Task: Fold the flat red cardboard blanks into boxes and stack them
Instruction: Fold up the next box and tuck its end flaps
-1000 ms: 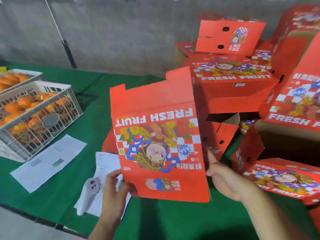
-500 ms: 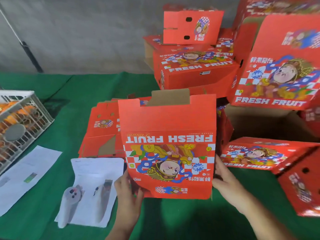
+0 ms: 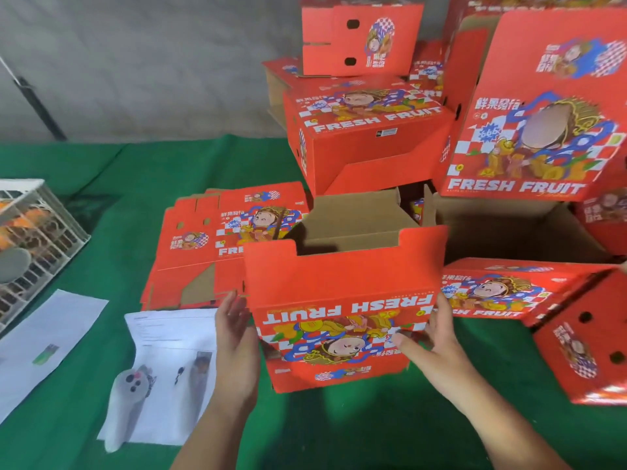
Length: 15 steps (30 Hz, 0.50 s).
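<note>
Half-opened box (image 3: 342, 293) sits mid-desk (image 3: 339, 429), left hand (image 3: 237, 337) on its left side, right hand (image 3: 434, 337) on its right. Flat blanks (image 3: 203, 245) lie behind-left; folded boxes (image 3: 366, 130) stacked behind and to the right. Papers (image 3: 163, 361) front-left, crate (image 3: 34, 239) at far left edge.

box in hand (image 3: 339, 320): red, blue-and-yellow cartoon figure, white checks, white "FRESH FRUIT", brown inside
flat blanks (image 3: 210, 245): red, same print
desk (image 3: 101, 178): green cloth
crate (image 3: 40, 225): white
papers (image 3: 169, 351): white
wall (image 3: 152, 62): grey
</note>
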Available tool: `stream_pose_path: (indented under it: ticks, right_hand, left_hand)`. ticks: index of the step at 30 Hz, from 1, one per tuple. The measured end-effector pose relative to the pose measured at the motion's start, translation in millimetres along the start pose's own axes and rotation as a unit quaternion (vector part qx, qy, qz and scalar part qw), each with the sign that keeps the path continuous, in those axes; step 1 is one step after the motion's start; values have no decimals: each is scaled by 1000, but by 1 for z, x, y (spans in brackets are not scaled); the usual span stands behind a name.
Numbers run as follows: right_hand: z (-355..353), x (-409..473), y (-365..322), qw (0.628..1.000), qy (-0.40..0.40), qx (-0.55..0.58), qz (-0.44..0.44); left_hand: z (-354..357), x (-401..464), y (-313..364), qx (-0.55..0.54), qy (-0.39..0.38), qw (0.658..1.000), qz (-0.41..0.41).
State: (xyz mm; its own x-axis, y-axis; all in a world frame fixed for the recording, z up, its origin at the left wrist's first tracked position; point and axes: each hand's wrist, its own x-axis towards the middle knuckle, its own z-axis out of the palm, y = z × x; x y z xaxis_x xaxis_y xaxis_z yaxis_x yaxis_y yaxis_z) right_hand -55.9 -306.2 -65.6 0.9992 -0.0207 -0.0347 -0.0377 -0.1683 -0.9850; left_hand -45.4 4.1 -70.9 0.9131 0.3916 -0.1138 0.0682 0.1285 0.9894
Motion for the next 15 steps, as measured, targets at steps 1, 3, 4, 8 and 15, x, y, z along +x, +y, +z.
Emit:
stream_pose_path:
  ticks: [1, 3, 4, 8, 15]
  right_hand:
    - [1, 0, -4, 1000, -4, -16, -15]
    - [4, 0, -10, 998, -8, -43, -43]
    - [5, 0, -10, 997, -2, -55, -55]
    - [10, 3, -8, 994, 22, -53, -95]
    - [-14, 25, -27, 987, 24, -111, -112]
  left_hand:
    - [1, 1, 4, -8, 3, 1000, 25]
    - [7, 0, 17, -45, 4, 999, 20]
    - [9, -1, 22, -57, 21, 998, 16]
    - [12, -8, 34, 91, 38, 989, 114]
    - [15, -10, 46, 153, -18, 973, 171]
